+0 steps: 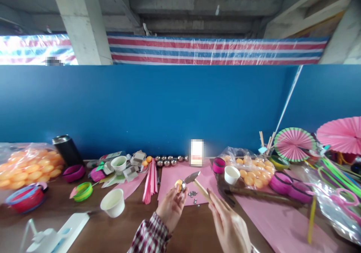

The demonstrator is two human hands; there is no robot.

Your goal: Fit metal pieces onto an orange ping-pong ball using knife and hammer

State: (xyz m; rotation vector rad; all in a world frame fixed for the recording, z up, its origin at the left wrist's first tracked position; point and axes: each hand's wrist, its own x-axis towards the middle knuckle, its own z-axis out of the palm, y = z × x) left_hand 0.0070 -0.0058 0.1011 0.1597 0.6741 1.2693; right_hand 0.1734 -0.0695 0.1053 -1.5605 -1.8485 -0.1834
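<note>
In my left hand (172, 204), an orange ball (178, 185) rests in the fingertips. Shiny silver pieces cover its right side. My right hand (229, 217) is wrapped round the pale wooden handle of a small hammer (202, 191). The dark pointed metal head is close to the ball's right side; I cannot tell whether they touch. Below the hammer head, several small silver pieces (192, 194) lie scattered on a pink sheet (172, 176). A row of shiny silver balls (167, 162) sits along the sheet's back edge.
Bags of orange balls (31, 166) stand at far left and right. White paper cups (113, 203) flank the sheet. A brown stick (262, 196) lies at right beside magenta rings (282, 181). A power strip (72, 226) is at front left. A blue partition (169, 106) rises behind.
</note>
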